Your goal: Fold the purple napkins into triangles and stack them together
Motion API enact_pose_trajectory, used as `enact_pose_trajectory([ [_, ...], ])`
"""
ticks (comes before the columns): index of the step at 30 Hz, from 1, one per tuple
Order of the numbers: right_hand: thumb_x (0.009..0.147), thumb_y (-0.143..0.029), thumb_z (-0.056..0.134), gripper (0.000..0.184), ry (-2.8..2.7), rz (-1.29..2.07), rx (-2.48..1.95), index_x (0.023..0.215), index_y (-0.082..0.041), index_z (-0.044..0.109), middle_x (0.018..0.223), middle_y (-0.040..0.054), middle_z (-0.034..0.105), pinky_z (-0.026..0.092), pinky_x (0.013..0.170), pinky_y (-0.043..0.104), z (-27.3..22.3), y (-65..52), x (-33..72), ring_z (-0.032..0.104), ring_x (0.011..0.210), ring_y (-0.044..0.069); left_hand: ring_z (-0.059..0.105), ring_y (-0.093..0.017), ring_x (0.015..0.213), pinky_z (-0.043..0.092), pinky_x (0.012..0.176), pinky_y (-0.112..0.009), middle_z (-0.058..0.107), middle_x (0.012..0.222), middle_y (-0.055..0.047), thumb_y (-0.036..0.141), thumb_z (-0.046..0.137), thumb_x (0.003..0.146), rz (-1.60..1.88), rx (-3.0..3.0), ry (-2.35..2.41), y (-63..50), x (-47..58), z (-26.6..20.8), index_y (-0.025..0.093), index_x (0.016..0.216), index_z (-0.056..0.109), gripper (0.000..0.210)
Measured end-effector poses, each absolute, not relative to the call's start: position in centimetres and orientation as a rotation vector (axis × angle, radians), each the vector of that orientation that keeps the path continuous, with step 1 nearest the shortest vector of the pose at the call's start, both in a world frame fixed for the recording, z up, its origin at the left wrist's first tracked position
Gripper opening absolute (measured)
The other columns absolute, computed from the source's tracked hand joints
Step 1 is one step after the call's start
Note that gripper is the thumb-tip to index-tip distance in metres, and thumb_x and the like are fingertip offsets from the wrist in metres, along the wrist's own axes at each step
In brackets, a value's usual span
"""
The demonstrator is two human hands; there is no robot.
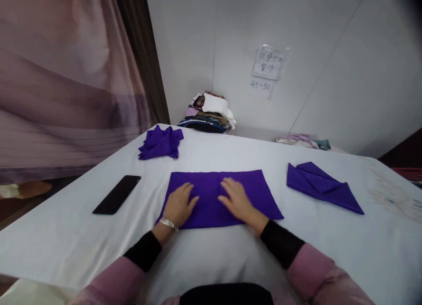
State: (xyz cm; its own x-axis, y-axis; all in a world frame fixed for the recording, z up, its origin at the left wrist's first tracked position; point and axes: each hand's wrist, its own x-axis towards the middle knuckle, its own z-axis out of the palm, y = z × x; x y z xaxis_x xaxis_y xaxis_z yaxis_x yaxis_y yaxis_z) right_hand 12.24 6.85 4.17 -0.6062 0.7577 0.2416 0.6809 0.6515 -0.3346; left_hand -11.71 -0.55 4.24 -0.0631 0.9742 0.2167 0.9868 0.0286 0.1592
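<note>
A purple cloth napkin (211,208) lies flat in front of me, as a wide rectangle with its long side facing me. My left hand (180,204) rests on its left part, palm down, thumb apart from the fingers. On the right part lies my right hand (237,199), also palm down with the fingers stretched out. Neither hand grips anything. To the right sits a folded purple napkin (321,184) with pointed ends. At the back left is a loose, crumpled heap of purple cloth (161,142).
A black phone (117,195) lies left of the napkin on the white-covered table (211,256). Behind the table's far edge are a stack of folded clothes (211,114) and more cloth (300,141). A pink curtain (66,76) hangs at the left; a paper sign (268,63) is on the wall.
</note>
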Motion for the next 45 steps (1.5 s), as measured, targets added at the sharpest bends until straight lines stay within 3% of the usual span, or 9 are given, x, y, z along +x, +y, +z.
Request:
enact_pose_trajectory([
  [3,0.086,-0.063,0.026,0.067,-2.706,0.457,-0.938,0.140,-0.024,0.028,0.148,0.0030,0.025,0.014,0.109,0.044,3.5,2.2,8.3,0.020,0.135,0.023,0.030,-0.026,0.132,0.025,0.106,-0.045,0.036,0.143,-0.009,0.042,0.041,0.085,-0.313,-2.283,-2.129,-1.8,-9.1,2.3,0.018,0.130,0.044,0.051],
  [6,0.085,-0.066,0.025,0.071,-2.756,0.483,-0.984,0.141,-0.023,0.027,0.148,0.0045,0.023,0.010,0.109,0.046,2.7,1.5,9.1,0.017,0.136,0.024,0.024,-0.027,0.134,0.020,0.108,-0.050,0.032,0.145,-0.011,0.048,0.037,0.085,-0.219,-2.289,-2.192,-2.1,-9.0,0.9,0.016,0.134,0.040,0.058],
  [16,0.089,-0.043,0.035,0.052,-2.176,0.084,-2.013,0.136,-0.020,0.039,0.144,0.0150,0.030,0.016,0.103,0.058,1.4,5.5,30.9,0.020,0.134,0.034,0.020,-0.027,0.136,0.015,0.108,-0.051,0.030,0.145,-0.011,0.054,0.033,0.084,-0.234,-2.267,-2.250,-1.6,-9.6,0.5,0.016,0.136,0.038,0.064],
  [21,0.088,-0.049,0.032,0.061,-2.369,0.138,-1.627,0.140,-0.017,0.031,0.148,0.0124,0.022,0.009,0.108,0.052,2.2,3.3,24.8,0.013,0.137,0.029,0.019,-0.028,0.136,0.016,0.107,-0.053,0.027,0.147,-0.013,0.054,0.033,0.084,-0.233,-2.242,-2.468,-1.1,-8.2,2.4,0.016,0.136,0.037,0.064],
  [26,0.089,-0.053,0.031,0.063,-2.674,0.343,-1.119,0.141,-0.019,0.027,0.148,0.0095,0.021,0.009,0.108,0.051,3.1,1.8,13.8,0.013,0.137,0.025,0.016,-0.026,0.137,0.013,0.108,-0.050,0.023,0.148,-0.010,0.046,0.031,0.088,-0.241,-2.361,-2.276,0.5,-5.2,4.0,0.019,0.137,0.035,0.056],
  [29,0.089,-0.051,0.031,0.063,-2.713,0.349,-1.036,0.141,-0.015,0.028,0.148,0.0116,0.021,0.008,0.108,0.050,3.3,3.1,10.3,0.012,0.137,0.025,0.013,-0.026,0.137,0.009,0.109,-0.051,0.021,0.149,-0.011,0.040,0.031,0.088,-0.184,-2.335,-2.257,2.4,-5.4,3.8,0.017,0.137,0.033,0.055],
  [37,0.089,-0.054,0.028,0.065,-2.731,0.358,-1.237,0.139,-0.013,0.031,0.147,0.0136,0.024,0.010,0.107,0.050,1.5,9.9,8.7,0.015,0.137,0.026,0.012,-0.029,0.137,0.007,0.108,-0.053,0.021,0.149,-0.014,0.064,0.020,0.084,-0.186,-2.151,-2.444,4.7,-9.3,1.7,0.015,0.139,0.030,0.075],
  [42,0.090,-0.050,0.030,0.057,-2.591,0.226,-1.540,0.137,-0.019,0.034,0.146,0.0099,0.028,0.013,0.106,0.052,-0.4,15.8,17.2,0.018,0.136,0.025,0.010,-0.028,0.138,0.004,0.109,-0.052,0.021,0.149,-0.012,0.066,0.017,0.083,-0.219,-2.164,-2.433,4.6,-9.4,1.1,0.018,0.140,0.027,0.076],
  [45,0.089,-0.049,0.031,0.059,-2.336,0.145,-1.931,0.135,-0.013,0.037,0.145,0.0155,0.029,0.018,0.102,0.057,-0.4,18.2,22.8,0.022,0.134,0.030,0.010,-0.028,0.138,0.004,0.109,-0.051,0.021,0.149,-0.012,0.066,0.017,0.083,-0.221,-2.156,-2.435,4.6,-9.5,0.9,0.018,0.140,0.027,0.075],
])
